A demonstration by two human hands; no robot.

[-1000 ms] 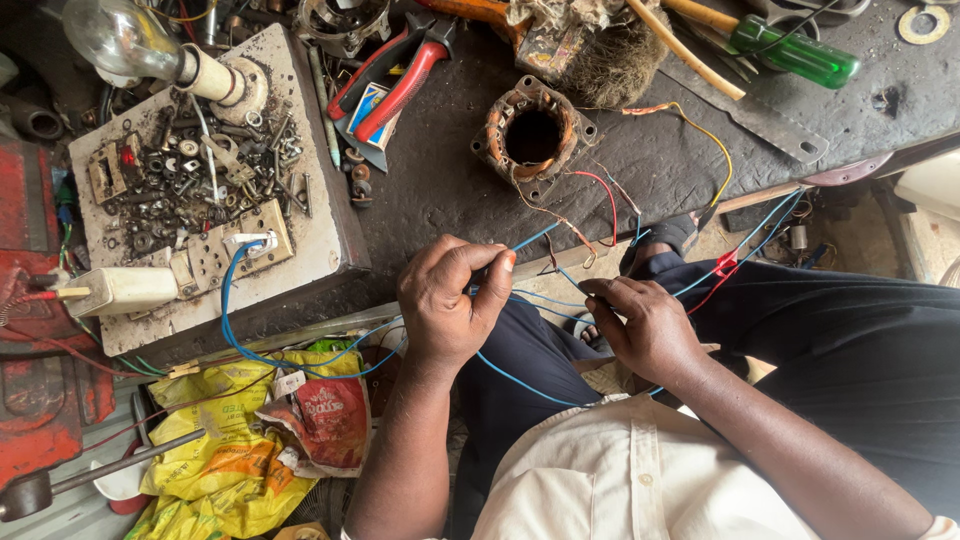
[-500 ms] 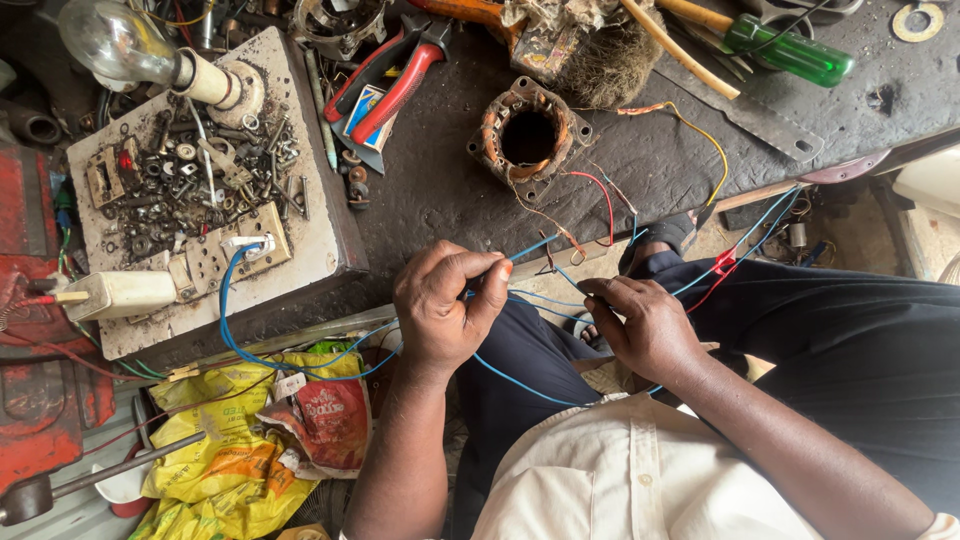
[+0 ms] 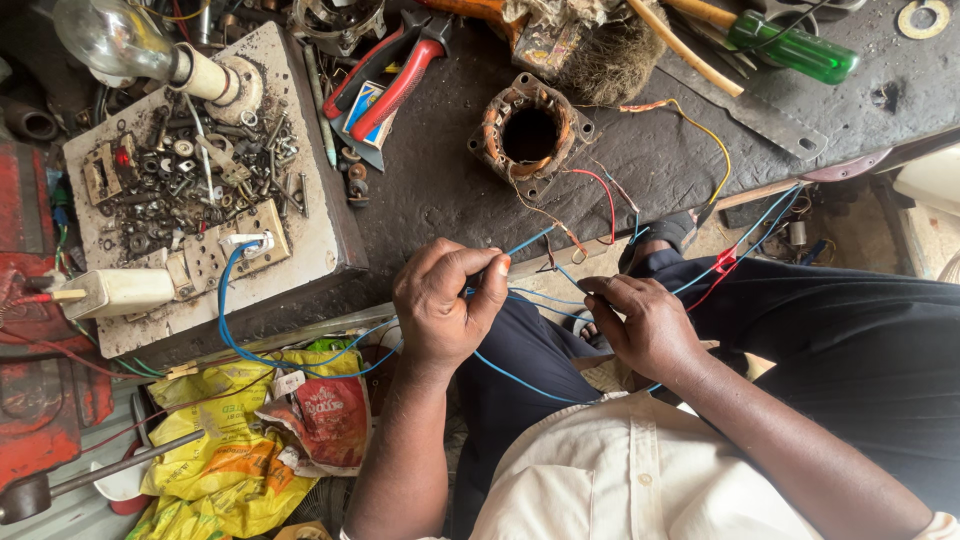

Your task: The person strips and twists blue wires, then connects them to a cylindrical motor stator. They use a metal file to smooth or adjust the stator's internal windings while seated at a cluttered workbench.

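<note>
- Your left hand (image 3: pixel 445 310) hung just off the tabletop's (image 3: pixel 640 150) near edge, its fingers (image 3: pixel 490 285) pinched shut on the blue wire (image 3: pixel 530 240).
- Your right hand (image 3: pixel 645 325) lay near it over your lap, fingers curled closed around the same blue wire.
- The wire ran up to the motor stator (image 3: pixel 530 135) standing mid-tabletop.
- Red-handled pliers (image 3: pixel 395 75) lay toward the far edge, beside the board of screws (image 3: pixel 200 185) at the left end.

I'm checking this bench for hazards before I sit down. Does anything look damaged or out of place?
Yes. The motor stator lies stripped on the bench, its loose wires trailing over the edge. A bare bulb lies tipped on the board among scattered screws. Crumpled wrappers litter the floor.
</note>
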